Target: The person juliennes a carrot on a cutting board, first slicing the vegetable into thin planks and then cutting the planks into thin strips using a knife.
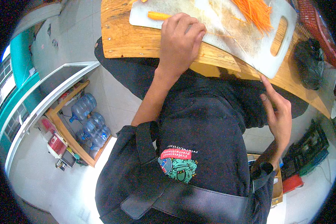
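A white plastic cutting board (264, 53) with brown stains lies tilted on a wooden table. My left hand (180, 36) is curled over its near edge, holding a peeled carrot piece (158, 15) that sticks out to the left. Shredded carrot (253, 14) is heaped at the board's upper right, with a few loose strands near my left fingers. A thin, blade-like edge (245, 53) slants across the board to my right index fingertip. My right hand (277, 107) is at the board's near right corner, thumb and index finger apart; its grip is unclear.
The wooden table (131, 42) has a curved-looking near edge above the person's dark-clothed lap. A black plastic bag (309, 64) and red mesh (315, 25) lie at right. Large water bottles (85, 106) stand in a wooden frame at lower left, beside a white-framed glass panel (36, 112).
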A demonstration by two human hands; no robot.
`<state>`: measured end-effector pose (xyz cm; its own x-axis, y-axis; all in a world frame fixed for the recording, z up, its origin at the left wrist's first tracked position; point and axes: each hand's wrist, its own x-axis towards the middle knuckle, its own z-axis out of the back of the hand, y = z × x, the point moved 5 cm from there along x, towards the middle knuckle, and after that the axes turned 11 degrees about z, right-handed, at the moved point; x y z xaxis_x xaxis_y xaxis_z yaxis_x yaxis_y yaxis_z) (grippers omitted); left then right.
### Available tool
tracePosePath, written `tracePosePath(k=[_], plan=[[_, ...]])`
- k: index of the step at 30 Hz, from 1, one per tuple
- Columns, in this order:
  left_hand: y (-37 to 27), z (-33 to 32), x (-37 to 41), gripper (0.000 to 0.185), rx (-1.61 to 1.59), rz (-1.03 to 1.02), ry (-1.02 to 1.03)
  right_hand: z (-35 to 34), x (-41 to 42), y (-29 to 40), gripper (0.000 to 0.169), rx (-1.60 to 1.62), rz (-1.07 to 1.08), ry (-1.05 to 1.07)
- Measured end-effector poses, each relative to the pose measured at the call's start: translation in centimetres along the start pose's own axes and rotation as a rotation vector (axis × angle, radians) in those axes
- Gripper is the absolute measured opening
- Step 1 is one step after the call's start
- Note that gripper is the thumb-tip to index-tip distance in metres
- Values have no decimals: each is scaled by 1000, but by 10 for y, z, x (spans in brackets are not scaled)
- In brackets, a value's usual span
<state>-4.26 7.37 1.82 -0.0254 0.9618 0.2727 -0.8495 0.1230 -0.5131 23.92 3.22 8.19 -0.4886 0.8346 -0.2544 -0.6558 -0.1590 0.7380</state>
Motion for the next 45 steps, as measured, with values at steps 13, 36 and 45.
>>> tracePosePath(k=[13,36,45], plan=[[-38,-12,84,32,-228,-210,253,21,-7,-18,53,-14,-101,-298],[-31,3,70,31,-331,-18,682,18,-18,-20,50,59,-56,-239],[-39,2,69,23,-106,-51,491,13,-16,-24,48,79,-121,-72]])
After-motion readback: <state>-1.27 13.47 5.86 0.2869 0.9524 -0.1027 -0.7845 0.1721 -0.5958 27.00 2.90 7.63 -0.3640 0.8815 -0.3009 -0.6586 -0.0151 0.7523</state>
